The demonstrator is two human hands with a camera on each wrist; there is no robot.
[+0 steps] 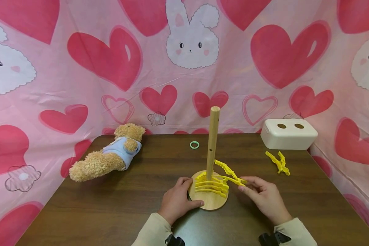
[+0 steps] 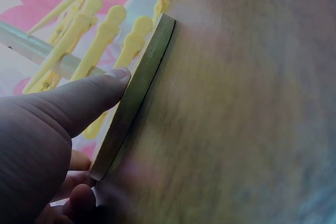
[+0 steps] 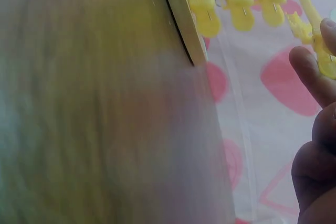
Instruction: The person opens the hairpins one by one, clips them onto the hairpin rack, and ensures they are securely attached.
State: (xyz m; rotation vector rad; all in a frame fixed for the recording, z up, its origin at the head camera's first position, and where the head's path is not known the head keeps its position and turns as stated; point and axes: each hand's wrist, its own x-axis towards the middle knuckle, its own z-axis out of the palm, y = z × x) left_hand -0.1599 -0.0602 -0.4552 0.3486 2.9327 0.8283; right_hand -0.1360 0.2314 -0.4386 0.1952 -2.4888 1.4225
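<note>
Far L, bear (image 1: 110, 157) is lying on tbl (image 1: 80, 212). L hand (image 1: 179, 201) is gripping the rim of the stand's base (image 1: 210, 204). Ring (image 1: 194, 148) is lying behind, nr tbl's back edge. Stacked clips (image 1: 212, 190) are sitting at the post's (image 1: 213, 143) foot. Spread clip (image 1: 229, 171) is pointing its tips at the post, R hand (image 1: 264, 194) pinching its other end betw thumb & fingers. Further R, loose clip (image 1: 283, 168) is lying just in front of box (image 1: 287, 138).
</note>
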